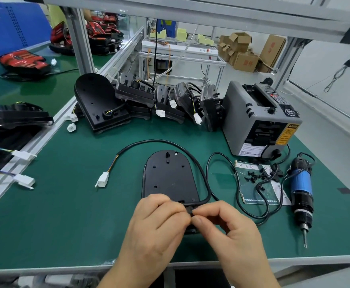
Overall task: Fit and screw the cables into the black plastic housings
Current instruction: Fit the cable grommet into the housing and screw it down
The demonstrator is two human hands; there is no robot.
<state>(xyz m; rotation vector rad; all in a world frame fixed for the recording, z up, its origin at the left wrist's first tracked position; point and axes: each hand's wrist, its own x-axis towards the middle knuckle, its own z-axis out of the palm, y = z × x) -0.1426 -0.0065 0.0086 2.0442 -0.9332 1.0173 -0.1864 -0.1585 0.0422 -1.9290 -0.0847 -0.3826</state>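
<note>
Near end of black cable [155, 140] pinched jointly by left hand [157, 223] and right hand [230, 231], fingertips [199, 221] meeting at the near edge of the black housing [167, 179]. Housing's long axis straight away from the grip; apparent entry notch [182, 201] just beyond the fingertips. Cable leaving rightward, looping round the far end to white connector [102, 179], far left. Likely next: short forward push.

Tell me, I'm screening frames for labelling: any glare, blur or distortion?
Head view: even overhead light, faint shadows; glare on the green mat at far left; the wide-angle lens bows the table edge and overhead beam; left hand, right hand and the cable they pinch over the black housing look sharp; bottom edge blurs.
</note>
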